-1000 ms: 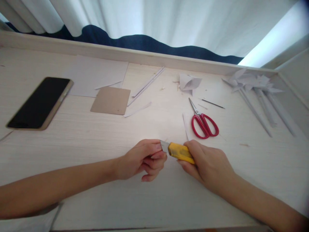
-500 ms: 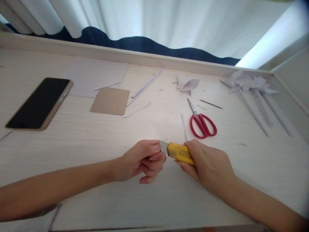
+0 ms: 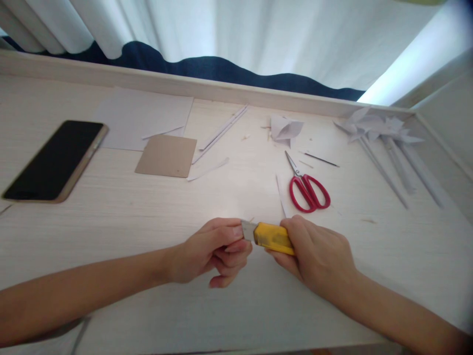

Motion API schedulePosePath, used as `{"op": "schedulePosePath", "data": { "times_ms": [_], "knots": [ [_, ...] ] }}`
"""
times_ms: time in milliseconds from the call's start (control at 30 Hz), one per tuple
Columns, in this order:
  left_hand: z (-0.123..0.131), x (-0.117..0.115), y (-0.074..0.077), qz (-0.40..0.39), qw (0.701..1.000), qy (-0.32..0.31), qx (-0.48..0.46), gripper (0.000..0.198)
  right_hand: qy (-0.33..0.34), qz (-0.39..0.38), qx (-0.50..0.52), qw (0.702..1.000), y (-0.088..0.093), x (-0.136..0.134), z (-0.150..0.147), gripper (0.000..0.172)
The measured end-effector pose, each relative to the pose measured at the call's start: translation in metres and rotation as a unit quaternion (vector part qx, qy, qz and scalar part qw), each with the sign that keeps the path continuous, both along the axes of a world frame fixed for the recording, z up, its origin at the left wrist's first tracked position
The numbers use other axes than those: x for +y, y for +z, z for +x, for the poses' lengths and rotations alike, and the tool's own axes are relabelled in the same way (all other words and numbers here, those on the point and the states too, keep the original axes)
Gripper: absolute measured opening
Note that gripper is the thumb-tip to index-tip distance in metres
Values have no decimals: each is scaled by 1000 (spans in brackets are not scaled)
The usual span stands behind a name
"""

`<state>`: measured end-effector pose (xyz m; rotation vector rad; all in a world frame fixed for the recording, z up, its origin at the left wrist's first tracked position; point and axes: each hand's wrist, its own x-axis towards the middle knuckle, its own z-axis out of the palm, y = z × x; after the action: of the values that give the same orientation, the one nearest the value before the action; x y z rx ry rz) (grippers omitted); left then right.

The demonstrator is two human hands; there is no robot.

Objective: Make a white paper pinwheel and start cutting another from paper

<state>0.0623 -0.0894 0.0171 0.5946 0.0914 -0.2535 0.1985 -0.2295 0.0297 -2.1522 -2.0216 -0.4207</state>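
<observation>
My right hand (image 3: pixel 318 254) is wrapped round a yellow utility knife (image 3: pixel 271 235), whose short metal blade points left. My left hand (image 3: pixel 212 251) is curled in a pinch at the blade tip, fingers pressed together on something too small to make out. Both hands rest low over the pale wooden table (image 3: pixel 148 207), near its front middle. Red-handled scissors (image 3: pixel 306 190) lie just beyond my right hand, beside a narrow white paper strip (image 3: pixel 281 195).
A black phone (image 3: pixel 55 160) lies at the left. A brown card square (image 3: pixel 167 156) and a white sheet (image 3: pixel 144 116) sit behind it, with paper strips (image 3: pixel 221 130) nearby. A folded paper piece (image 3: pixel 284 128) and paper pinwheels on sticks (image 3: pixel 388 143) are at the back right. Curtains hang behind.
Both hands and the knife have hardly moved; the view has shifted slightly, so everything sits a little lower and to the left.
</observation>
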Motion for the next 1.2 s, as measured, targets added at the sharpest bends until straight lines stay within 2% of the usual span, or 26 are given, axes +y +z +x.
{"op": "schedulePosePath", "data": {
  "times_ms": [133, 200, 267, 300, 367, 433, 567, 733, 867, 1200],
  "knots": [
    [-3, -1, 3, 28, 999, -6, -15, 32, -1, 4, 5, 1000, 4, -1, 7, 40],
    [-7, -2, 5, 85, 995, -49, -34, 31, -72, 19, 0, 997, 10, -4, 17, 39],
    [-10, -3, 6, 142, 981, -117, -55, 30, -188, 50, -11, 981, 18, -7, 27, 35],
    [-10, -3, 6, 131, 988, -76, -30, 31, -212, 59, 7, 975, 20, -8, 32, 33],
    [-10, -3, 4, 121, 993, -10, -7, 31, -171, 21, 59, 983, 21, -8, 36, 33],
    [-7, -3, 0, 116, 993, 19, -2, 31, -136, -8, 83, 987, 17, -6, 35, 32],
    [-4, -4, -5, 108, 993, 39, -15, 31, -45, -64, 133, 988, 6, -3, 26, 28],
    [-5, -6, -4, 107, 993, 47, -14, 31, 36, -100, 152, 983, 6, -6, 10, 25],
    [-5, -7, -3, 108, 993, 54, -3, 33, 49, -96, 133, 985, 7, -7, 3, 24],
    [-7, -6, -3, 113, 993, 18, -15, 34, 36, -79, 115, 989, 4, -5, -1, 31]
  ]
}}
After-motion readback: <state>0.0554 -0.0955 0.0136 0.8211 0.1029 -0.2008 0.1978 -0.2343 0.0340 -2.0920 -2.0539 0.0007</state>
